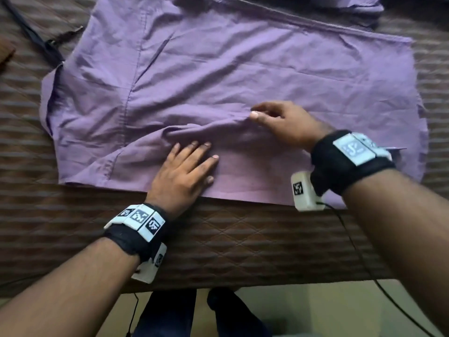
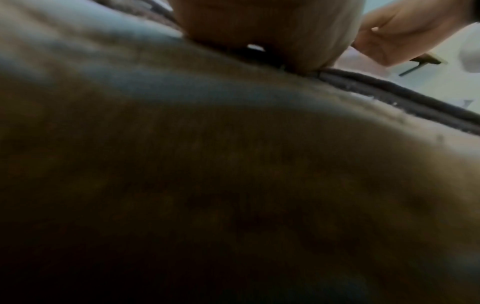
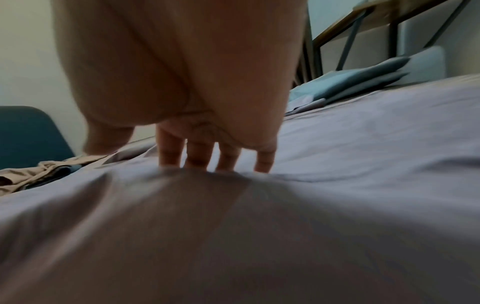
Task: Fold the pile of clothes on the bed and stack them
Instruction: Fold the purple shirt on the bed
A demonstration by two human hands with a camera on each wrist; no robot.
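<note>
Left hand [image 1: 184, 166] flat, fingers straight and spread, pressing the near part of the shirt [image 1: 218, 69]. Right hand [image 1: 284, 122] just beside it to the right, fingers relaxed, tips touching a raised crease in the cloth; seen from the right wrist, fingers [image 3: 168, 152] extended down onto the fabric, grasping nothing. Purple shirt spread wide across the brown quilted bed [image 1: 243, 239], its near hem close to the bed's edge. Dark strap [image 1: 36, 40] lying at far left. More clothes [image 3: 350, 82] folded beyond the shirt, tan garment [image 3: 52, 170] rumpled at left. No containers in view. Pale floor [image 1: 315, 312] below the bed's edge.
</note>
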